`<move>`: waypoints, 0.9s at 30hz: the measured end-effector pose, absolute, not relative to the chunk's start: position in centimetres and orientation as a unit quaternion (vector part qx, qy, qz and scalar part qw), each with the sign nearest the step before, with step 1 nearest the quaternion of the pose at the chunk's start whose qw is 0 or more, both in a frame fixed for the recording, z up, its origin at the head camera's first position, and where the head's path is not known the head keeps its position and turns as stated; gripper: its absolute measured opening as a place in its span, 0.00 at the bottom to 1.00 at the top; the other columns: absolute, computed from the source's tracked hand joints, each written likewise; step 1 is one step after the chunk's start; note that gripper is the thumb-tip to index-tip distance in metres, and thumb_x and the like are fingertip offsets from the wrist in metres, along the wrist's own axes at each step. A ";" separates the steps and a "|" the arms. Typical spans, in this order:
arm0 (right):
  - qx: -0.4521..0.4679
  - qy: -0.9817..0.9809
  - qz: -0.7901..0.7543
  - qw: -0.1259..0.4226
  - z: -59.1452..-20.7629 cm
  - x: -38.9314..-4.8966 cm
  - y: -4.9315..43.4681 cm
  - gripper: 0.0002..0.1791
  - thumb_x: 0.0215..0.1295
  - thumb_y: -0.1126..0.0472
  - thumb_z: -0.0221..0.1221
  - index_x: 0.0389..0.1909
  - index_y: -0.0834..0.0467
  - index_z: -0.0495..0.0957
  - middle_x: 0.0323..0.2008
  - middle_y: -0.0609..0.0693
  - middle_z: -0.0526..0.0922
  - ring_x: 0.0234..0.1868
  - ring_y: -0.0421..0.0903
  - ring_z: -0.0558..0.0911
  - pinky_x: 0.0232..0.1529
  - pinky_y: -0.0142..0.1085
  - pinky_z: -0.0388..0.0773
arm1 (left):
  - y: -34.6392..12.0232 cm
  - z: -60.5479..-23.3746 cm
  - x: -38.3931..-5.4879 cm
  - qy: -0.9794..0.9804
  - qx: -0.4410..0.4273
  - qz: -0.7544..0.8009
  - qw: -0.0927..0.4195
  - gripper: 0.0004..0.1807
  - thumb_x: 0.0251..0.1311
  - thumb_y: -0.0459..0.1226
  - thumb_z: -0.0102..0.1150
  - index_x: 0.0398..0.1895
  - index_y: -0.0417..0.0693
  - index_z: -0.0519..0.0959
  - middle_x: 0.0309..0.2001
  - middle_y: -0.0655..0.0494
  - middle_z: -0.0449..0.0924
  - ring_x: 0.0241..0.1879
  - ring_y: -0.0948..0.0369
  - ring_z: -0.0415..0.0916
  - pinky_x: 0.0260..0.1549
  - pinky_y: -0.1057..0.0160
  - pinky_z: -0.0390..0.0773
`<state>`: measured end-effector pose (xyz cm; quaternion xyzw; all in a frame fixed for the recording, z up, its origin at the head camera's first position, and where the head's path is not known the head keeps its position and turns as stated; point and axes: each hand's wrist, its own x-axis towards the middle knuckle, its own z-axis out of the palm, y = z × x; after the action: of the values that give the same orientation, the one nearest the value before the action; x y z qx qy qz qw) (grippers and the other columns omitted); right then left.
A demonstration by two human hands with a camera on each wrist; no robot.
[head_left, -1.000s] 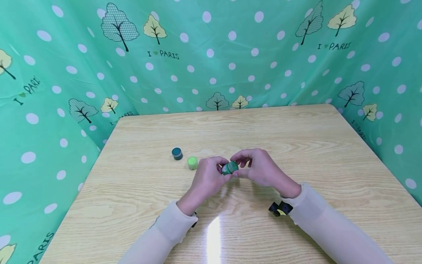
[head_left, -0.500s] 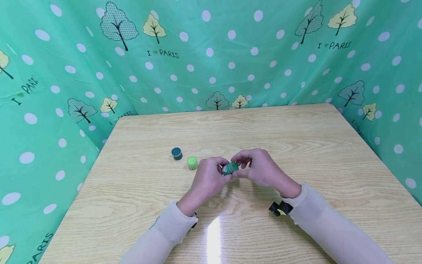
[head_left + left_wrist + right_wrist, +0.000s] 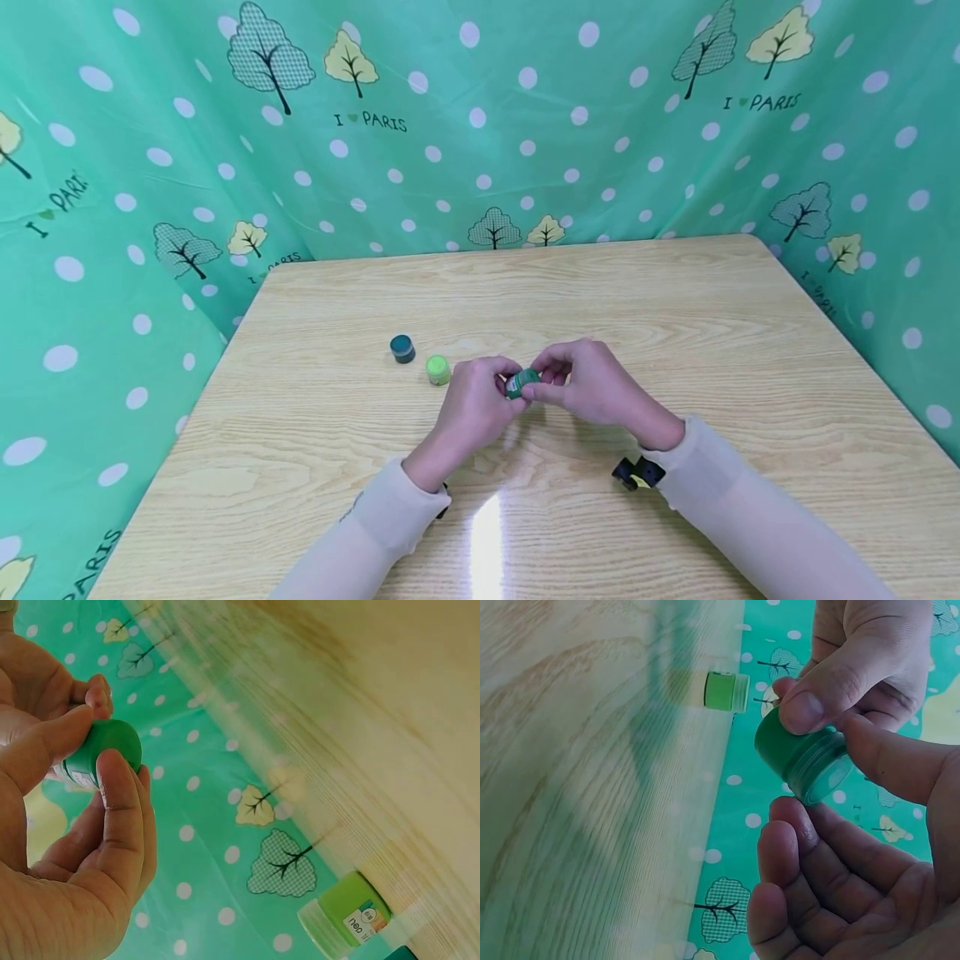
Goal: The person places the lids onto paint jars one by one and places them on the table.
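A small green paint jar (image 3: pixel 522 382) with a clear-sided lid is held above the table between both hands. My left hand (image 3: pixel 476 400) grips its green body between thumb and fingers. From the other side, my right hand (image 3: pixel 596 379) has its thumb and fingertips around the lid end. In the right wrist view the jar (image 3: pixel 780 746) is tilted, its lid facing the right palm. Part of a printed label shows in the left wrist view on the jar (image 3: pixel 120 739). The fingers cover the rest.
A light green paint jar (image 3: pixel 438 369) stands on the wooden table (image 3: pixel 300 433) just left of my left hand. Beyond it stands a dark teal jar (image 3: pixel 402 349). A green dotted curtain (image 3: pixel 480 150) hangs behind and beside the table. Small black cameras are strapped under both wrists.
My right thumb and fingers have shifted slightly and closed further over the jar's lid end. The left hand and the other jars stay in place.
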<state>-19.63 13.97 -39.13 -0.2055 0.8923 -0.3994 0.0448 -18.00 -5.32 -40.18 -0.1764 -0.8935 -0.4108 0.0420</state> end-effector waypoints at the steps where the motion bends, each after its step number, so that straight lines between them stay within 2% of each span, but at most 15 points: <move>1: -0.204 0.894 -0.397 0.046 -39.2 -19.6 14.0 0.10 0.60 0.53 0.74 0.36 0.54 0.86 0.27 0.42 0.82 0.29 0.42 0.79 0.29 0.34 0.78 | -5.3 -40.2 -18.0 -0.893 -0.177 -0.411 0.042 0.13 0.50 0.29 0.77 0.40 0.39 0.88 0.32 0.52 0.86 0.25 0.67 0.75 0.25 0.70 0.78; 10: -0.192 0.907 -0.373 0.042 -39.4 -19.5 13.9 0.16 0.64 0.43 0.69 0.26 0.50 0.84 0.22 0.42 0.80 0.24 0.42 0.75 0.24 0.36 0.74 | -5.3 -40.3 -17.9 -0.893 -0.184 -0.408 0.051 0.12 0.50 0.29 0.77 0.39 0.40 0.88 0.29 0.54 0.85 0.24 0.67 0.75 0.25 0.70 0.78; 17: -0.182 0.911 -0.368 0.039 -39.2 -19.7 14.1 0.21 0.67 0.37 0.65 0.31 0.52 0.86 0.24 0.42 0.81 0.25 0.42 0.76 0.28 0.38 0.75 | -5.4 -40.2 -17.9 -0.892 -0.180 -0.413 0.044 0.11 0.50 0.30 0.78 0.38 0.42 0.88 0.29 0.55 0.84 0.24 0.67 0.75 0.23 0.70 0.78; 20: -0.194 0.904 -0.380 0.025 -38.9 -19.6 14.3 0.19 0.64 0.41 0.69 0.40 0.53 0.86 0.30 0.45 0.83 0.29 0.43 0.78 0.31 0.39 0.77 | -5.4 -40.1 -17.9 -0.891 -0.178 -0.416 0.040 0.11 0.50 0.31 0.78 0.38 0.42 0.88 0.29 0.55 0.84 0.24 0.67 0.75 0.23 0.70 0.78; 23: -0.217 0.894 -0.392 0.015 -38.6 -19.6 14.6 0.20 0.61 0.50 0.73 0.49 0.56 0.84 0.38 0.49 0.84 0.32 0.44 0.79 0.32 0.38 0.78 | -5.4 -40.1 -17.9 -0.890 -0.179 -0.418 0.041 0.11 0.51 0.31 0.78 0.38 0.42 0.88 0.28 0.56 0.84 0.24 0.67 0.76 0.24 0.70 0.78; 27: -0.247 0.881 -0.404 0.019 -38.3 -19.5 14.8 0.22 0.57 0.62 0.74 0.53 0.57 0.83 0.44 0.50 0.85 0.34 0.45 0.80 0.30 0.36 0.77 | -5.3 -40.0 -18.0 -0.889 -0.178 -0.420 0.043 0.11 0.50 0.30 0.78 0.38 0.42 0.88 0.28 0.56 0.84 0.24 0.67 0.75 0.24 0.70 0.78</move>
<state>-19.50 14.76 -38.29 -0.2466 0.8809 -0.4035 0.0195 -17.95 -5.31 -40.03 -0.1782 -0.8888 -0.4201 0.0435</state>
